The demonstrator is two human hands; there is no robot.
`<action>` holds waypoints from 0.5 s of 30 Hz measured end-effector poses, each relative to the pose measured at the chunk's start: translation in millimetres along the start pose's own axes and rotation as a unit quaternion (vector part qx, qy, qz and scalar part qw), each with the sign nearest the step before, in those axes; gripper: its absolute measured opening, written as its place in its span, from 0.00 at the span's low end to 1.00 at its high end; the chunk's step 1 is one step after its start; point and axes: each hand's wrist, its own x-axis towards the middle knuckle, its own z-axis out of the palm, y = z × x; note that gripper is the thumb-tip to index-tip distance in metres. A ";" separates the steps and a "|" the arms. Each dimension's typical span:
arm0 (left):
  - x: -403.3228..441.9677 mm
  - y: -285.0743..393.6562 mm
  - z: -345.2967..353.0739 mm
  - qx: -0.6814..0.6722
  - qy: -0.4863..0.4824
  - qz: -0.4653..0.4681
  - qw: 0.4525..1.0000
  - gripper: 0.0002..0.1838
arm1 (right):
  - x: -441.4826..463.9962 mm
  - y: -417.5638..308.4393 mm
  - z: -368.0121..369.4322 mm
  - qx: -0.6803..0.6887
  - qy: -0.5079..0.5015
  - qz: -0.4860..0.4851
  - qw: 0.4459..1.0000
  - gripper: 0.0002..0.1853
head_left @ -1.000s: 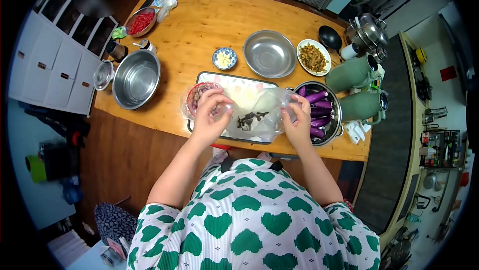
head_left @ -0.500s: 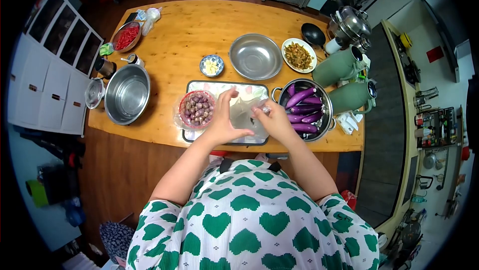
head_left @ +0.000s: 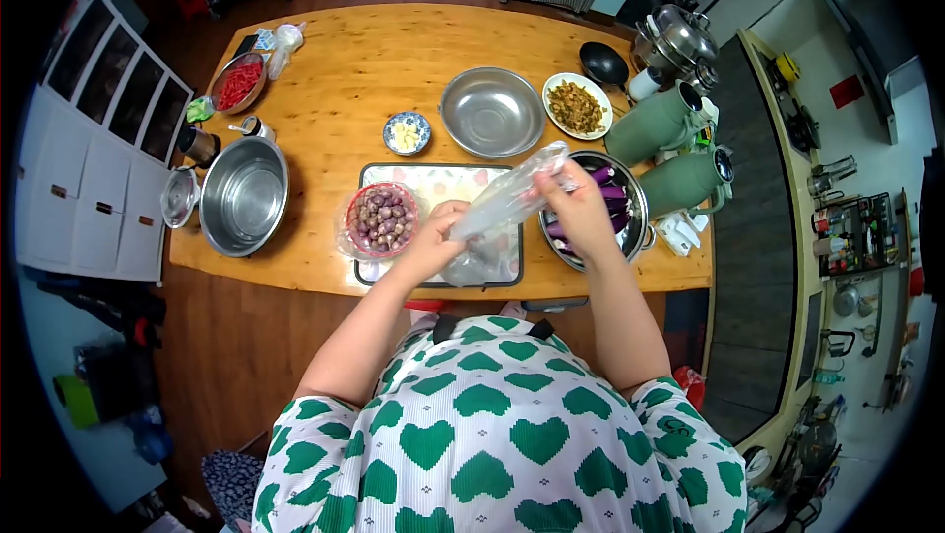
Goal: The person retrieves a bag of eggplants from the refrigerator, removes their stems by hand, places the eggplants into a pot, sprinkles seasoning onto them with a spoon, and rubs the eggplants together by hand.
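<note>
A clear plastic bag (head_left: 497, 206) is stretched between my two hands above the cutting board (head_left: 394, 175). My right hand (head_left: 576, 203) grips its upper end, near the pot's left rim. Lower down, my left hand (head_left: 438, 246) is closed on the other part of the bag. Left of that hand, a red-rimmed basket of small purple shallots (head_left: 382, 220) sits on the board with clear plastic around it. Behind my right hand, purple eggplants (head_left: 615, 200) lie in a steel pot (head_left: 643, 200), partly hidden by the hand.
A steel basin (head_left: 492, 112), a plate of chopped food (head_left: 577, 107) and a small bowl of garlic (head_left: 407, 132) stand behind the board. Two green flasks (head_left: 655, 125) are at right. A deep steel pot (head_left: 244, 196) and a bowl of red peppers (head_left: 239, 83) are at left.
My right hand has risen, pulling the bag out lengthwise. My left hand, spread before, has moved down and closed on the bag. The view has shifted slightly.
</note>
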 end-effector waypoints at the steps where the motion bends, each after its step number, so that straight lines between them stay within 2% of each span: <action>1: -1.6 13.0 -2.9 -0.082 -0.002 -0.033 0.996 0.18 | -0.9 -1.7 -11.0 -0.006 0.019 0.016 1.000 0.08; 2: -2.7 23.9 -5.4 -0.056 0.002 -0.015 0.998 0.17 | -1.2 -2.7 -16.8 0.006 0.048 0.042 0.998 0.08; 5: -3.3 74.8 -5.5 -0.172 -0.048 -0.122 0.976 0.16 | 6.5 34.6 -52.8 0.173 0.026 0.105 0.979 0.07; 6: -1.4 87.8 2.2 -0.192 -0.031 -0.100 0.976 0.15 | 10.8 52.0 -55.0 0.207 0.062 0.109 0.970 0.07; 7: 3.1 100.8 8.6 -0.178 -0.041 -0.096 0.978 0.16 | 22.1 100.9 -84.3 0.309 -0.019 0.080 0.947 0.07; 9: 13.6 127.4 23.5 -0.149 -0.062 -0.087 0.983 0.17 | 30.2 114.1 -56.4 0.280 0.044 0.115 0.952 0.10; 11: 26.2 151.3 49.5 -0.162 -0.072 -0.071 0.982 0.12 | 25.9 81.1 -28.8 0.334 -0.076 0.230 0.911 0.14; 12: 35.6 156.2 62.9 -0.150 -0.042 -0.082 0.984 0.11 | 10.6 66.7 -13.8 0.398 -0.119 0.149 0.898 0.16; 13: 44.9 159.8 74.7 -0.139 -0.011 -0.092 0.986 0.10 | 2.0 72.8 0.8 0.434 -0.105 0.122 0.887 0.16; 14: 56.9 151.8 83.2 -0.068 0.043 -0.059 0.995 0.10 | -6.8 78.9 15.4 0.469 -0.092 0.094 0.873 0.17; 15: 72.4 147.9 87.8 0.025 0.114 0.072 0.991 0.10 | 1.5 106.4 31.4 0.481 -0.024 0.120 0.868 0.16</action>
